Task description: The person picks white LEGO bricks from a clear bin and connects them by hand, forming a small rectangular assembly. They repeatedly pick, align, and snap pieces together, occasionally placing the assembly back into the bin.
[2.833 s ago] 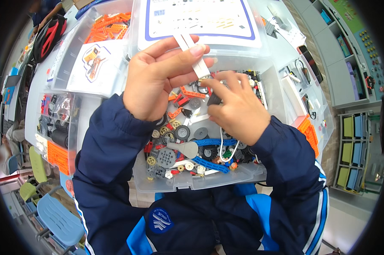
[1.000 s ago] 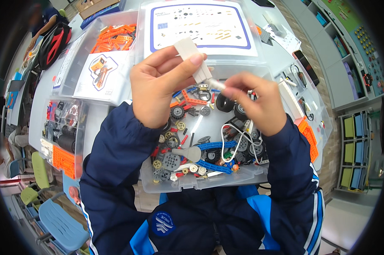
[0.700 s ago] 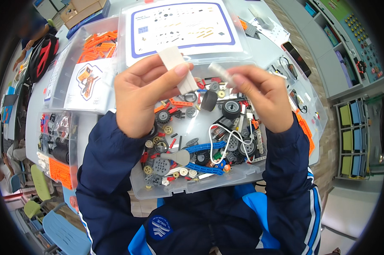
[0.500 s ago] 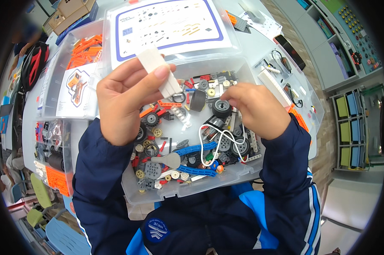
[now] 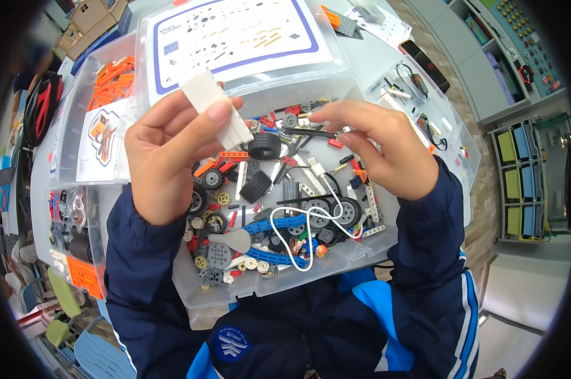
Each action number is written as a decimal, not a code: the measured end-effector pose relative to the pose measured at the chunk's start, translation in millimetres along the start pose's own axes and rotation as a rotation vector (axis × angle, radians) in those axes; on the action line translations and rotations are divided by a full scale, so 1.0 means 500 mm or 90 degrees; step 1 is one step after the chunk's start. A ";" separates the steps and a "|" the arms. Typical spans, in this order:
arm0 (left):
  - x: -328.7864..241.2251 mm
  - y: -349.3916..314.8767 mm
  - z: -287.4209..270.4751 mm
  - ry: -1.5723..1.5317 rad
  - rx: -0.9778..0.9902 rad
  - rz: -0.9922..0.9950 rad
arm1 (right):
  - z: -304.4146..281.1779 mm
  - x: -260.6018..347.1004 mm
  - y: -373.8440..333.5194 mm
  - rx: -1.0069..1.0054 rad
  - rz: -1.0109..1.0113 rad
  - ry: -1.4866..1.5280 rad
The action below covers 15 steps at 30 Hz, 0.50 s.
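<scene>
The left hand (image 5: 165,146) is gripping a flat, straight-edged white block (image 5: 204,91) over the far left of a plastic bin (image 5: 285,284); the right hand (image 5: 379,146), grip unclear, is curving by a black bar (image 5: 303,132), open room between.

Likely a classroom, clear bin of building parts (image 5: 285,282), plastic chairs (image 5: 103,350), grey cabinets (image 5: 460,66)

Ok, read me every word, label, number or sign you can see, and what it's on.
I won't quote wording, but print shows here:
Sheet: dark heading, legible; smaller print too small.
Badge: white letters on blue; smaller rim lettering unreadable.
Booklet: any print too small.
</scene>
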<state>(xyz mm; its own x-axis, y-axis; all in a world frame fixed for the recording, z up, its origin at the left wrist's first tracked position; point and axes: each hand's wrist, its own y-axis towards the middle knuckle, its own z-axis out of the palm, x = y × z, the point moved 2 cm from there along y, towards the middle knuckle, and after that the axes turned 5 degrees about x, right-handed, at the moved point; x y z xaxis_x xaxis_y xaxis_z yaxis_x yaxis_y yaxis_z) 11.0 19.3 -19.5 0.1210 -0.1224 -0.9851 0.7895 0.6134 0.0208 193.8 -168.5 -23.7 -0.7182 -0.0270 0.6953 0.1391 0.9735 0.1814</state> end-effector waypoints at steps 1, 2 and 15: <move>0.000 0.000 0.000 -0.001 0.005 -0.004 | -0.007 -0.001 0.001 -0.014 -0.022 -0.099; -0.001 0.001 -0.001 0.000 0.009 -0.005 | 0.003 -0.002 0.002 -0.012 0.006 -0.104; 0.003 0.011 -0.032 -0.179 -0.114 0.078 | 0.058 0.024 0.017 0.257 -0.050 0.215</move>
<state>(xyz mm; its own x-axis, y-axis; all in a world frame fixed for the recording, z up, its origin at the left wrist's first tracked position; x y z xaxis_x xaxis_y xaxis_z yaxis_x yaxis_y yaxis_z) 6.1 34.9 -23.7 0.3894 -0.2343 -0.8908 0.6440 0.7606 0.0815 166.5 -153.8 -34.0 -0.4473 -0.1099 0.8876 -0.2277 0.9737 0.0058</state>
